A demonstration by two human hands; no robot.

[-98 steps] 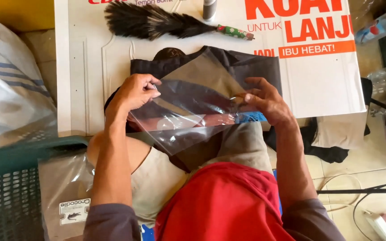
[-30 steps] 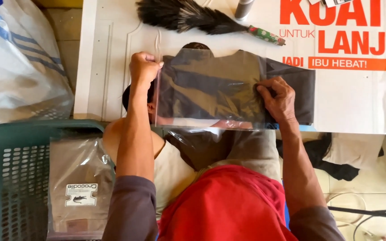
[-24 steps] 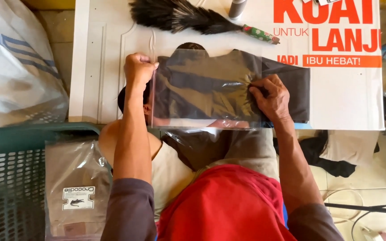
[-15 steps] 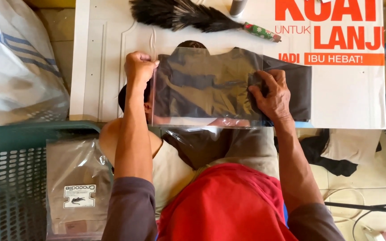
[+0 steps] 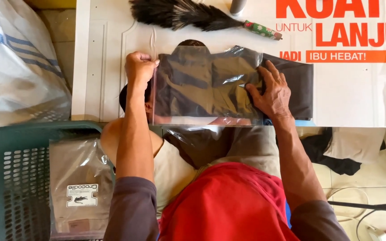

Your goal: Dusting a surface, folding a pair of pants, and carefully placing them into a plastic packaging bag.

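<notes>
Garment [image 5: 287, 85], dark, folded, lies on white board [image 5: 103, 58], mostly inside clear bag [image 5: 202, 85] | left hand [image 5: 139, 69] fisted, pinching bag's left edge | right hand [image 5: 271, 91] now flattened on bag mouth, fingers spread, no longer bunched | bagging appears further along.

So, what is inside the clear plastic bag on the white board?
A folded dark garment, part still sticking out under the right hand. The left hand pinches the clear plastic bag. Its underside is hidden.

I have lowered the plastic bag [image 5: 206, 85] flat onto the worktop [image 5: 349, 98]; my right hand [image 5: 271, 91] now presses it open-palmed.
</notes>
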